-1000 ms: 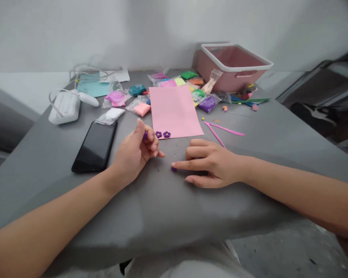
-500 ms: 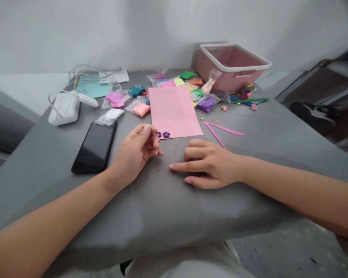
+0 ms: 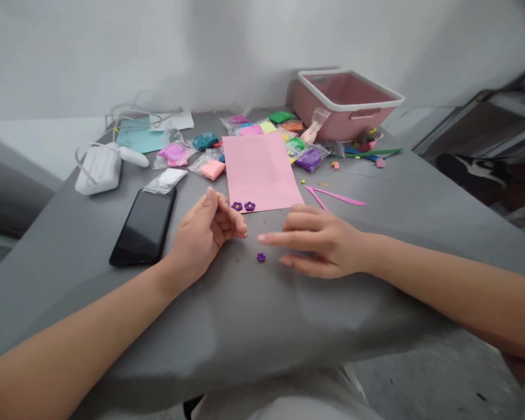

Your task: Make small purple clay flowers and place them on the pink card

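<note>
Grey worktop [image 3: 245,326], flat rectangular pink paper sheet [image 3: 262,172] on it. Right hand [image 3: 326,242]: grip loose, index finger outstretched, thumb apart, nothing seen held. Left hand [image 3: 205,227]: grip half-curled; contents hidden, cannot tell. Two purple yellow-centred flowers [image 3: 249,206] at sheet's near edge. Small purple flower-shaped piece [image 3: 261,257], seemingly clay, on worktop between hands (no yellow centre visible). Probably light, soft, easily dented; best pinched gently by opposite petal edges.
</note>
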A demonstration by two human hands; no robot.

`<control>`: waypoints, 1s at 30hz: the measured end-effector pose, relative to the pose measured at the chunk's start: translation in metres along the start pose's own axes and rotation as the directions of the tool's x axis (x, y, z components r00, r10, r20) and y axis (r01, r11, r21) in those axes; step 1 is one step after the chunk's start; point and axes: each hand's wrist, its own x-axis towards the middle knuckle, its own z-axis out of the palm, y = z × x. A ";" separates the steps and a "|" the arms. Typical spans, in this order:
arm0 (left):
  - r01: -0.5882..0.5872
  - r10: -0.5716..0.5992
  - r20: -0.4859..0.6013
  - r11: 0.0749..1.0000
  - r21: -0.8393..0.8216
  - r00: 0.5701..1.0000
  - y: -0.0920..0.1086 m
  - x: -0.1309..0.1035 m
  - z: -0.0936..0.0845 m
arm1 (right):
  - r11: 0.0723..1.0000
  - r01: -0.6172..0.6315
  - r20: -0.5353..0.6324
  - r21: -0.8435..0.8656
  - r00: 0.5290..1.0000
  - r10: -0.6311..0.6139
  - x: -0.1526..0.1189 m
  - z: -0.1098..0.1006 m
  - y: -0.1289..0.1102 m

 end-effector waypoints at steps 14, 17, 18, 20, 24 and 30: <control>-0.023 -0.001 0.106 0.974 0.226 0.994 -0.001 0.000 0.003 | 0.572 -0.772 0.254 -0.278 0.515 0.819 -0.019 -0.070 0.042; -0.136 0.078 0.138 0.866 0.482 0.987 0.009 -0.004 -0.002 | 0.583 -0.769 0.318 -0.264 0.501 0.805 -0.016 -0.060 0.036; -0.205 0.114 0.190 0.787 0.582 0.975 0.012 -0.008 -0.005 | 0.592 -0.757 0.327 -0.275 0.506 0.798 -0.014 -0.057 0.033; -0.346 0.170 0.311 0.628 0.697 0.935 0.013 -0.017 -0.011 | 0.595 -0.741 0.309 -0.311 0.513 0.801 -0.013 -0.052 0.028; -0.502 0.180 0.474 0.431 0.750 0.862 0.002 -0.037 -0.023 | 0.585 -0.722 0.208 -0.369 0.549 0.809 -0.007 -0.046 0.020; -0.490 0.112 0.488 0.386 0.781 0.866 -0.005 -0.047 -0.027 | 0.518 -0.776 0.126 0.359 0.590 0.797 0.009 -0.033 0.003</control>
